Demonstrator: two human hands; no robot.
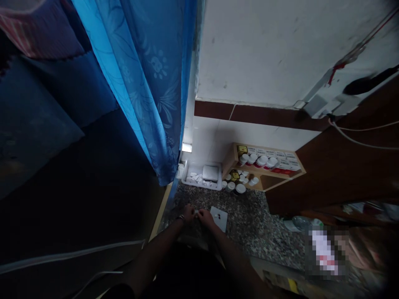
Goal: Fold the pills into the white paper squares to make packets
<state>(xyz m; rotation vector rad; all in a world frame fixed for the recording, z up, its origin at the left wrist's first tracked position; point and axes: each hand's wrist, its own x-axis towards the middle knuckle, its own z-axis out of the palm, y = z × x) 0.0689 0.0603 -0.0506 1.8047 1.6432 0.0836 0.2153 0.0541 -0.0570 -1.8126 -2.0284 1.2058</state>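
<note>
Over the speckled stone counter (249, 224), my left hand (188, 212) and my right hand (204, 216) meet with fingers closed on a small whitish object (196, 213). It is too small and dim for me to tell its kind. Just right of my right hand lies a white sheet (223, 222), flat on the counter. A few tiny pieces, dark and pale, rest on the sheet; they look like pills. A band circles my left wrist.
Behind my hands stands a white tray (202, 185) of small white packets. Beside it a wooden shelf (236, 160) holds boxes and white-capped bottles (240, 189). A blue curtain (165, 124) hangs left. A clear plastic bottle (301, 223) lies at right; cables hang from a wall socket.
</note>
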